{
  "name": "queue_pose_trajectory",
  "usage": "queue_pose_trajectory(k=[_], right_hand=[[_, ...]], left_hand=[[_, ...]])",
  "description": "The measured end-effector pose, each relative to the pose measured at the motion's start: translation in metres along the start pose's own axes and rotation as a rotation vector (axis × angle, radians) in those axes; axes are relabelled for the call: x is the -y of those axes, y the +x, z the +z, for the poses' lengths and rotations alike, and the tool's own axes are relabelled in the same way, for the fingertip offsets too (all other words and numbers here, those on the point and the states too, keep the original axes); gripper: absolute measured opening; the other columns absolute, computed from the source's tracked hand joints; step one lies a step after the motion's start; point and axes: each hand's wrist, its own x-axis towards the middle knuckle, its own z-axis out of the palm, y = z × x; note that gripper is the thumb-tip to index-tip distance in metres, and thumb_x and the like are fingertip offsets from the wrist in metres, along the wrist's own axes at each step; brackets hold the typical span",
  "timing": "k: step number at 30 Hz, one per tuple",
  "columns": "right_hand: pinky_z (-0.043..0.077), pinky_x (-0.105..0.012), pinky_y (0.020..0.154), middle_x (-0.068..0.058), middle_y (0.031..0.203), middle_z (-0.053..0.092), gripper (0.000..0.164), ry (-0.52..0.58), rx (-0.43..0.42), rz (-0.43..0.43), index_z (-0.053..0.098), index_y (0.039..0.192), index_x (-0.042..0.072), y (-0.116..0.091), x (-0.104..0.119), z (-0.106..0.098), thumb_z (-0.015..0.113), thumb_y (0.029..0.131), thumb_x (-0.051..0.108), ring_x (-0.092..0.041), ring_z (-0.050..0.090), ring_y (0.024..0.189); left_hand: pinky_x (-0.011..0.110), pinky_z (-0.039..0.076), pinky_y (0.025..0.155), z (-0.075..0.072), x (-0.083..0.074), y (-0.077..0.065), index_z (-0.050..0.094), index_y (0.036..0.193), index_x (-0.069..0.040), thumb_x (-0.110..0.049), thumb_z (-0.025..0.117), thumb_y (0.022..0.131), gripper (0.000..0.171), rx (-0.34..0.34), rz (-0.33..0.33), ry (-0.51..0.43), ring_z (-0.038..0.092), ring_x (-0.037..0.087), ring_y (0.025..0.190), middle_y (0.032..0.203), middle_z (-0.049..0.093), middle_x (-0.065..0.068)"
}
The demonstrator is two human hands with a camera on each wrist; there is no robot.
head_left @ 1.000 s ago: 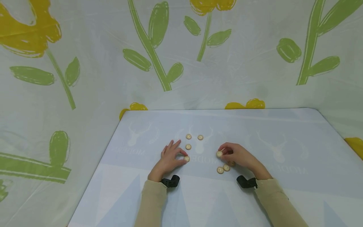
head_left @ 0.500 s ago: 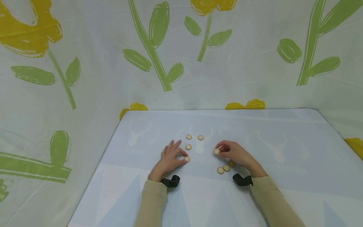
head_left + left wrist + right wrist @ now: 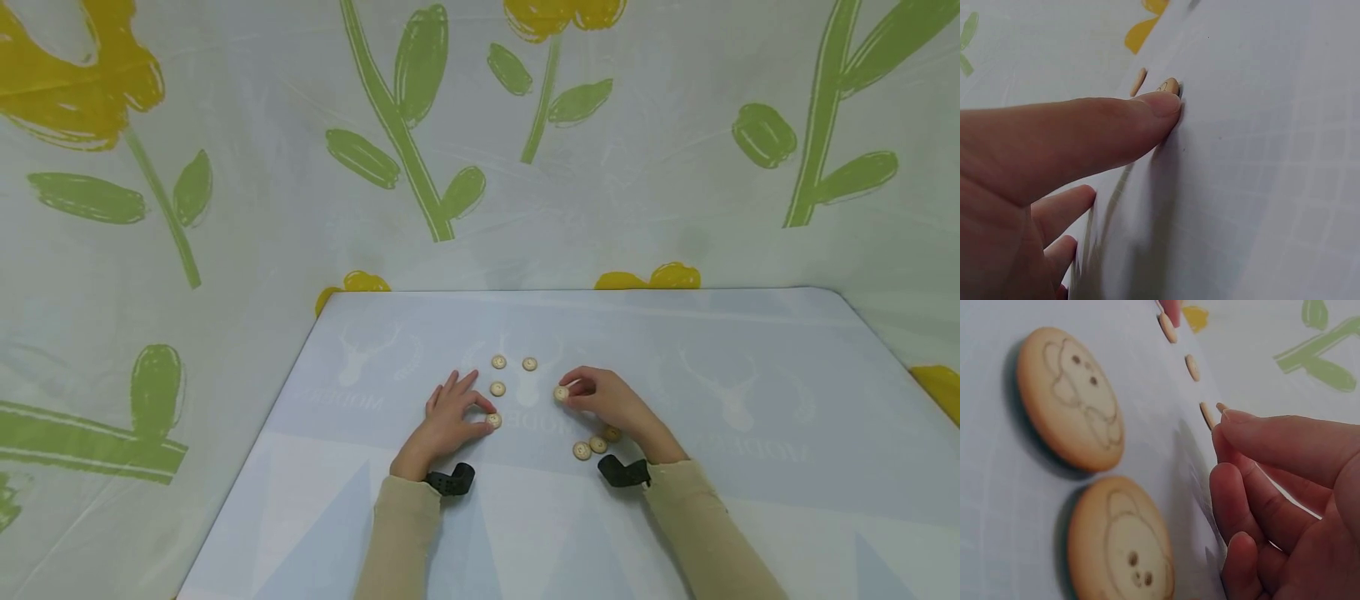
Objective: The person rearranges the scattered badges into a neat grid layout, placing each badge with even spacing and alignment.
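Observation:
My left hand [image 3: 446,423] rests at the middle of the table, its thumb and forefinger pinching a round biscuit [image 3: 492,421]. In the left wrist view the thumb covers most of that biscuit [image 3: 1172,85], and the other fingers spread out. To the right, my right hand [image 3: 611,406] holds another biscuit [image 3: 561,393] by its edge between thumb and forefinger. Ahead of the left hand lie three biscuits: a near one [image 3: 498,388], one behind it [image 3: 498,362] and one to the right [image 3: 530,364]. Close up, a biscuit [image 3: 1069,400] has a bear drawn on its pale face.
Three biscuits lie in a slanting row below the right hand: a left one [image 3: 582,451], a middle one [image 3: 598,444] and one by the wrist [image 3: 612,434]. The pale table [image 3: 750,358] ends against a flower-printed curtain [image 3: 645,192]. Both wrists wear black cameras.
My right hand has moved left and slightly away from me with its biscuit, uncovering more of the row beneath it. The left hand has kept still.

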Motion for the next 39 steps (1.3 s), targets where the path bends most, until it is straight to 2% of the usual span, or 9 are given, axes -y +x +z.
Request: queue_pose_trajectory(k=[3, 10, 16, 31, 39], right_hand=[[0.043, -0.032, 0.078, -0.001, 0.096, 0.063, 0.023, 0.016, 0.001, 0.022, 0.062, 0.106, 0.018, 0.001, 0.002, 0.002, 0.066, 0.084, 0.023, -0.018, 0.054, 0.09], [0.044, -0.032, 0.077, -0.003, 0.095, 0.064, 0.024, 0.025, -0.016, 0.002, 0.062, 0.106, 0.015, 0.004, 0.006, 0.005, 0.067, 0.083, 0.021, -0.018, 0.055, 0.09], [0.044, -0.031, 0.074, -0.003, 0.095, 0.064, 0.024, 0.018, -0.027, 0.016, 0.062, 0.106, 0.015, 0.007, 0.01, 0.009, 0.066, 0.084, 0.021, -0.018, 0.055, 0.087], [0.043, -0.03, 0.077, -0.001, 0.095, 0.064, 0.023, 0.123, -0.04, 0.066, 0.062, 0.105, 0.019, 0.015, 0.017, 0.019, 0.067, 0.083, 0.022, -0.019, 0.054, 0.089], [0.042, -0.031, 0.077, -0.003, 0.093, 0.065, 0.026, 0.128, -0.053, 0.043, 0.062, 0.107, 0.015, 0.019, 0.023, 0.022, 0.067, 0.082, 0.02, -0.019, 0.054, 0.089]], left_hand=[[0.053, -0.001, 0.11, 0.0, -0.001, 0.0, 0.064, 0.092, -0.024, -0.026, 0.069, 0.08, 0.013, 0.005, -0.006, -0.003, 0.0, 0.03, 0.142, 0.152, 0.023, 0.006], [0.053, -0.001, 0.11, 0.0, -0.001, -0.001, 0.064, 0.091, -0.024, -0.027, 0.069, 0.08, 0.013, 0.004, -0.008, 0.001, 0.0, 0.03, 0.142, 0.152, 0.023, 0.006], [0.053, 0.0, 0.11, 0.0, 0.001, 0.0, 0.064, 0.092, -0.025, -0.027, 0.069, 0.08, 0.013, 0.002, -0.01, 0.009, 0.001, 0.03, 0.142, 0.152, 0.023, 0.006], [0.054, 0.0, 0.11, 0.0, 0.0, 0.001, 0.064, 0.092, -0.025, -0.028, 0.07, 0.08, 0.014, 0.002, -0.007, 0.013, 0.001, 0.03, 0.142, 0.152, 0.024, 0.006], [0.054, 0.0, 0.11, 0.001, -0.001, 0.001, 0.065, 0.092, -0.025, -0.028, 0.07, 0.08, 0.013, 0.008, -0.018, 0.019, 0.001, 0.03, 0.142, 0.152, 0.023, 0.006]])
